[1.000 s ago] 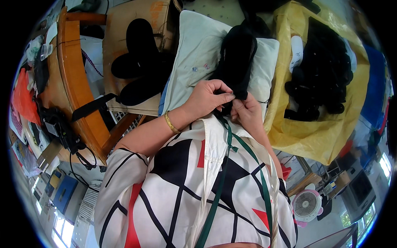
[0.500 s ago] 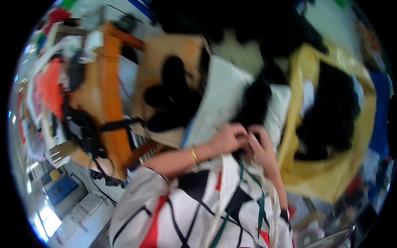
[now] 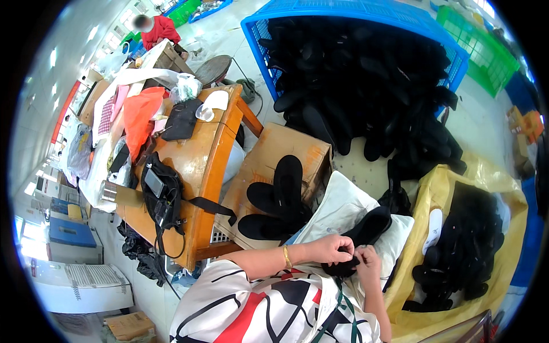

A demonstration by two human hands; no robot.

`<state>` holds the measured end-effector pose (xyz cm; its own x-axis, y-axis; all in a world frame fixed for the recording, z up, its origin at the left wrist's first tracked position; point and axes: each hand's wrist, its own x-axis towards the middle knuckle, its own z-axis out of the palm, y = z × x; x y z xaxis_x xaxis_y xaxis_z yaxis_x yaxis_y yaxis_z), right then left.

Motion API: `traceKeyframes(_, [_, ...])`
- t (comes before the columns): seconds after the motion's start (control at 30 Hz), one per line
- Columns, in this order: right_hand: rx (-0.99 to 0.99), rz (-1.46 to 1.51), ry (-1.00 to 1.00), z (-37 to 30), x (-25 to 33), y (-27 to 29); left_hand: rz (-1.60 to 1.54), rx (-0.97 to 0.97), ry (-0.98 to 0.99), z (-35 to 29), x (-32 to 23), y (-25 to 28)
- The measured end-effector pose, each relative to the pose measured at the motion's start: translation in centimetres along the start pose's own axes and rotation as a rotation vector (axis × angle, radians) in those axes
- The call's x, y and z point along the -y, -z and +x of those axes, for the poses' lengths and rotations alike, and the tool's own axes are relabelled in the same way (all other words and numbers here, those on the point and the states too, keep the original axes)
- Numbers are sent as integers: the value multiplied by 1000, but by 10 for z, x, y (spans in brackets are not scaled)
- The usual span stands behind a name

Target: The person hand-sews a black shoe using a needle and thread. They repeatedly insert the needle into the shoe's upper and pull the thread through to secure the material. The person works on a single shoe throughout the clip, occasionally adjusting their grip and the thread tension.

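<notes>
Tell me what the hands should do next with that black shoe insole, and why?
Probably lay the black insole onto the pile of insoles on the cardboard box. Both the left hand and right hand pinch its near end over the white cushion, and three similar insoles already lie stacked on that box just to the left.

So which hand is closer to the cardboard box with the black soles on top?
Left. The left hand sits just below and right of the cardboard box; the right hand is farther right, both pinching a black insole.
</notes>
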<state>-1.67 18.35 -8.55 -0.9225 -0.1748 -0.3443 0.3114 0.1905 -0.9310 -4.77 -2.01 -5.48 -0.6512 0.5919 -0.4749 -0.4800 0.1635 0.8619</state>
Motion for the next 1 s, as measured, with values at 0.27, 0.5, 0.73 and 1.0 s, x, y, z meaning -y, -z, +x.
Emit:
traceKeyframes(0.27, [28, -381, 264, -10, 20, 4, 87, -89, 37, -6, 12, 4])
traceKeyframes(0.5, [-26, -527, 642, -6, 19, 1, 40, -132, 53, -7, 22, -5])
traceKeyframes(0.73, [-382, -422, 664, -15, 46, 12, 199, -133, 55, -6, 33, -1])
traceKeyframes(1.0, [-93, 912, -172, -39, 68, 66, 535, -123, -256, -17, 22, -1])
